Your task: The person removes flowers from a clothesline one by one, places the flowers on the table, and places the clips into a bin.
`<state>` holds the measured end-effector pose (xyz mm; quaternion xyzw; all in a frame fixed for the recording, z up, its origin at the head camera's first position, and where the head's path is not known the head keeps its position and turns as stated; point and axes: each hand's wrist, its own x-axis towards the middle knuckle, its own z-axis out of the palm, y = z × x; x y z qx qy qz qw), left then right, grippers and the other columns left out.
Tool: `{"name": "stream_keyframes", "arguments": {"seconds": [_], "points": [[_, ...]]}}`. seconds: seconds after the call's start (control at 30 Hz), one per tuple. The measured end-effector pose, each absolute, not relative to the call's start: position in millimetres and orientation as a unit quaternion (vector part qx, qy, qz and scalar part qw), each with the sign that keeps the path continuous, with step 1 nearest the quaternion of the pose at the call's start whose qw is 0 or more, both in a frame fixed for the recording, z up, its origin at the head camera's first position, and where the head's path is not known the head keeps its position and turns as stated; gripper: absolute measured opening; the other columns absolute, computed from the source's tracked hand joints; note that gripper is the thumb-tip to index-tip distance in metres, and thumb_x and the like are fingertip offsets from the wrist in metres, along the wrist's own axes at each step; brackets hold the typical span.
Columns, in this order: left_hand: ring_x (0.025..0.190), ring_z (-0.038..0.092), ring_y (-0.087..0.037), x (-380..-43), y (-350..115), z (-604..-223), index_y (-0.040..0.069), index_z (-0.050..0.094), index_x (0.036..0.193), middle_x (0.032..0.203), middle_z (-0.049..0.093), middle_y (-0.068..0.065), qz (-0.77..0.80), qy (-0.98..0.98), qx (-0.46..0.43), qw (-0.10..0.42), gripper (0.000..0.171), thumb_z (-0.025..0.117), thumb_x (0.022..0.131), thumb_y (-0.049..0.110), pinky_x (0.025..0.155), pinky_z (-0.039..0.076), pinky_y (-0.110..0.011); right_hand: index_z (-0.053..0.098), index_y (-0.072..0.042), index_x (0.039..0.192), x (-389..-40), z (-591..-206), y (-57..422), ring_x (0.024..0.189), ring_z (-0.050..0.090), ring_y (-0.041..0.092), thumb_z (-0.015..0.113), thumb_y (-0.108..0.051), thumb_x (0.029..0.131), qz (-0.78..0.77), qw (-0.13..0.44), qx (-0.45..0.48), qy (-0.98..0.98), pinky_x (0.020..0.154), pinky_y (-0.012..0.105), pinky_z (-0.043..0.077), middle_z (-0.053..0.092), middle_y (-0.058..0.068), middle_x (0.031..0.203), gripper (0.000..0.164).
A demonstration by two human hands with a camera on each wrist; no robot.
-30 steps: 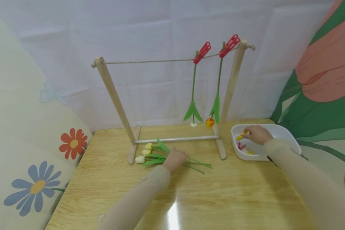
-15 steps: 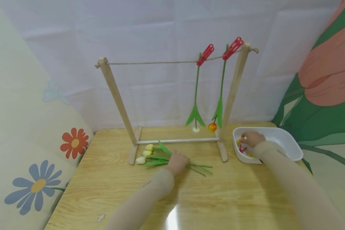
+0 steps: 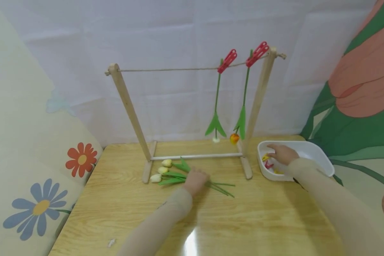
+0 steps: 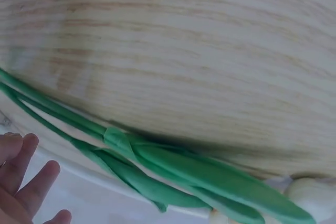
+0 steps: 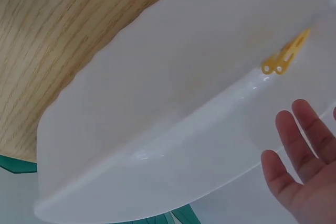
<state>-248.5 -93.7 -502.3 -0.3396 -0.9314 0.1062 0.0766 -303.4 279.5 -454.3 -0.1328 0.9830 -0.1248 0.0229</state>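
In the head view my left hand (image 3: pixel 196 180) lies over the green stems of several pale yellow and white tulips (image 3: pixel 163 170) on the table. The left wrist view shows its fingers spread beside the stems, near the green leaves (image 4: pixel 199 169). My right hand (image 3: pixel 285 154) is over the left part of a white tray (image 3: pixel 318 156), fingers extended and holding nothing. Just below its fingertips are a yellow clothespin (image 3: pixel 265 157) and a red clothespin (image 3: pixel 268 165). Another yellow clothespin (image 5: pixel 283 56) lies in the tray in the right wrist view.
A wooden rack with a twine line (image 3: pixel 166 69) stands at the back. Two red clothespins hold a white tulip (image 3: pixel 216 140) and an orange tulip (image 3: pixel 234 138) upside down on its right side. A white rod (image 3: pixel 196 156) joins the rack's feet. A small white scrap (image 3: pixel 111 243) lies front left.
My right hand has lowered the yellow clothespin into the tray and let it go; its fingers have straightened. My left hand stays over the tulips, whose stem ends have shifted slightly.
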Motion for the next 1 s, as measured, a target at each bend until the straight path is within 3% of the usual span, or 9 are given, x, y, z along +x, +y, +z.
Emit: {"name": "stream_keyframes", "arguments": {"seconds": [0.2, 0.33, 0.47, 0.63, 0.83, 1.0], "points": [[0.082, 0.064, -0.016, -247.7, -105.8, -494.0, 0.021, 0.068, 0.092, 0.083, 0.070, 0.004, 0.066, -0.934, -0.325, 0.131, 0.016, 0.070, 0.081, 0.010, 0.077, 0.049, -0.035, 0.050, 0.013, 0.130, -282.5, -426.8, 275.1, 0.082, 0.062, 0.032, 0.061, -0.018, 0.096, -0.152, 0.028, -0.137, 0.978, 0.076, 0.054, 0.051, 0.065, 0.022, 0.092, 0.047], [0.090, 0.067, -0.020, -242.0, -115.5, -484.4, 0.015, 0.068, 0.107, 0.093, 0.072, -0.003, -0.005, -0.950, -0.290, 0.115, 0.022, 0.068, 0.087, 0.007, 0.088, 0.052, -0.044, 0.049, 0.013, 0.130, -269.7, -410.5, 273.4, 0.081, 0.061, 0.032, 0.058, -0.020, 0.098, -0.170, 0.013, -0.137, 0.976, 0.075, 0.054, 0.051, 0.064, 0.020, 0.091, 0.047], [0.097, 0.067, -0.024, -237.1, -123.2, -476.6, 0.011, 0.066, 0.121, 0.103, 0.072, -0.009, -0.114, -0.956, -0.253, 0.097, 0.027, 0.063, 0.093, 0.011, 0.098, 0.046, -0.056, 0.051, 0.012, 0.129, -258.5, -394.8, 270.8, 0.081, 0.060, 0.032, 0.057, -0.023, 0.100, -0.186, -0.020, -0.140, 0.972, 0.072, 0.052, 0.050, 0.063, 0.021, 0.093, 0.046], [0.100, 0.066, -0.028, -232.7, -130.5, -462.4, 0.006, 0.064, 0.124, 0.110, 0.070, -0.012, -0.181, -0.948, -0.239, 0.109, 0.030, 0.062, 0.095, 0.015, 0.094, 0.048, -0.052, 0.055, 0.009, 0.128, -247.1, -376.8, 262.7, 0.080, 0.061, 0.031, 0.057, -0.020, 0.100, -0.186, -0.078, -0.160, 0.966, 0.069, 0.049, 0.051, 0.065, 0.020, 0.093, 0.041], [0.105, 0.065, -0.029, -226.1, -139.8, -442.3, 0.005, 0.062, 0.125, 0.115, 0.069, -0.012, -0.219, -0.937, -0.243, 0.126, 0.032, 0.062, 0.095, 0.017, 0.099, 0.044, -0.058, 0.054, 0.008, 0.130, -232.3, -352.9, 251.3, 0.083, 0.060, 0.031, 0.055, -0.025, 0.101, -0.195, -0.090, -0.157, 0.964, 0.067, 0.046, 0.051, 0.066, 0.020, 0.098, 0.043], [0.109, 0.064, -0.028, -220.7, -146.5, -430.6, 0.003, 0.063, 0.124, 0.118, 0.068, -0.011, -0.245, -0.929, -0.242, 0.134, 0.031, 0.062, 0.096, 0.017, 0.101, 0.044, -0.052, 0.054, 0.008, 0.130, -224.1, -339.5, 245.0, 0.081, 0.060, 0.029, 0.057, -0.020, 0.100, -0.198, -0.117, -0.180, 0.957, 0.063, 0.041, 0.049, 0.067, 0.018, 0.096, 0.042]]}}
